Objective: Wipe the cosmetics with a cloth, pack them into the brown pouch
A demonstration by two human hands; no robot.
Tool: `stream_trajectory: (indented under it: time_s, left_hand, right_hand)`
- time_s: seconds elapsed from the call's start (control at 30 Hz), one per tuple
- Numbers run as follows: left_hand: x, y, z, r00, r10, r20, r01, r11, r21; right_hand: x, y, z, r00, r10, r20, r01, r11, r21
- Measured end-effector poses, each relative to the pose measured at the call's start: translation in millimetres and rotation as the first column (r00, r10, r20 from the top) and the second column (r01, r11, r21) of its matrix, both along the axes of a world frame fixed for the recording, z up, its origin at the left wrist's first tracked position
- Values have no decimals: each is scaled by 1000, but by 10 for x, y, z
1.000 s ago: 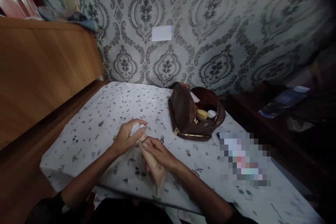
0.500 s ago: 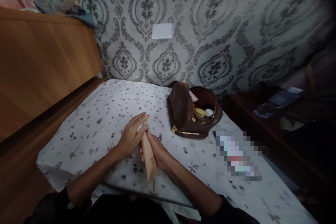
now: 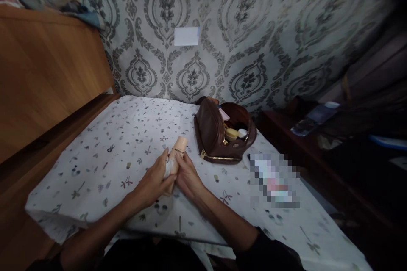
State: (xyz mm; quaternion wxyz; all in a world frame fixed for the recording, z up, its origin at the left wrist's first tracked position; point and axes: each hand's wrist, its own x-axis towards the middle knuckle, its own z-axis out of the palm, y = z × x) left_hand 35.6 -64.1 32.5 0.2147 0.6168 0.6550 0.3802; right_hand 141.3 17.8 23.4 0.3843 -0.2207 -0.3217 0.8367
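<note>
A peach-coloured cosmetic tube (image 3: 180, 145) is held above the near part of the table, its capped end tilted up and away from me. My right hand (image 3: 190, 178) is closed round its right side, with the thumb on the front near a small dark label. From the left, my left hand (image 3: 155, 181) presses a crumpled white tissue (image 3: 169, 167) against the tube, fingers closed. The tube's lower end is mostly hidden by my hands. Beyond them to the right stands an open brown zip bag (image 3: 208, 129), with a yellow round item (image 3: 232, 134) and a white one (image 3: 242, 133) inside.
A white patterned cloth (image 3: 127, 135) covers the table. At the right lies a pixelated flat item (image 3: 273, 180). A wooden cabinet (image 3: 47, 76) borders the left side, and a patterned wall (image 3: 203, 67) the back. A clear plastic bottle (image 3: 314, 119) lies beyond the right edge.
The tube has been turned, so its capped end now shows at the top. My left hand has moved from over that end down to its left side. The view has shifted slightly right.
</note>
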Motion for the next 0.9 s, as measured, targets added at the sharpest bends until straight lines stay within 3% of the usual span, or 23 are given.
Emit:
stream_trajectory:
  time_s: [0.1, 0.17, 0.33, 0.43, 0.53, 0.6, 0.67, 0.8, 0.9]
  left_hand:
    - [-133, -80, 69, 993, -37, 109, 48, 995, -93]
    - [-285, -132, 205, 993, -87, 81, 96, 988, -123]
    - [-802, -257, 558, 938, -180, -295, 147, 981, -129]
    - [-1035, -297, 583, 876, -206, -437, 170, 978, -121]
    - [-1096, -296, 501, 859, -234, -455, 188, 971, -146]
    - [-1047, -275, 450, 876, -169, -452, 116, 983, -142]
    - [-956, -244, 430, 888, -30, -458, -40, 989, -142]
    - [-751, -169, 440, 843, 248, -478, -328, 940, -90]
    - [-599, -107, 392, 785, 301, -542, -329, 943, 46]
  right_hand:
    - [1, 13, 13, 1000, 28, 7, -28, 999, 46]
    - [3, 28, 20, 999, 22, 35, -25, 996, 90]
    - [35, 150, -19, 986, -67, 153, 18, 953, 302]
    - [49, 243, -113, 963, 17, 269, -135, 894, 428]
    - [57, 300, -202, 921, 73, 384, -274, 821, 501]
    - [73, 317, -223, 892, 32, 450, -307, 773, 555]
    - [98, 324, -215, 863, -22, 505, -336, 722, 605]
    - [139, 312, -182, 812, -108, 574, -395, 622, 676]
    - [140, 278, -190, 777, -187, 601, -436, 529, 728]
